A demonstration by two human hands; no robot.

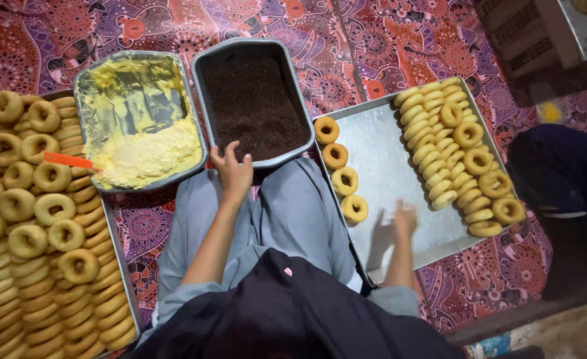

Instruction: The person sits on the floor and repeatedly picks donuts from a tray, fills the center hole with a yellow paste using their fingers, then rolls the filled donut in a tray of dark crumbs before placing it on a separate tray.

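My left hand [232, 171] rests at the near rim of a metal pan of dark chocolate sprinkles [253, 100], fingers apart and holding nothing I can see. My right hand [404, 219] is blurred over the bare part of a large metal tray [380, 166], just right of a short column of ring doughnuts [344, 181]. Whether its fingers are closed is unclear. Several more plain doughnuts [453, 149] are stacked in rows along that tray's far side.
A pan of yellow cream [140, 156] with an orange spatula [67, 160] sits left of the sprinkles. A big tray heaped with doughnuts [34, 226] fills the left edge. Another person's dark-clad leg [563, 173] is at the right. A patterned cloth [373, 46] covers the floor.
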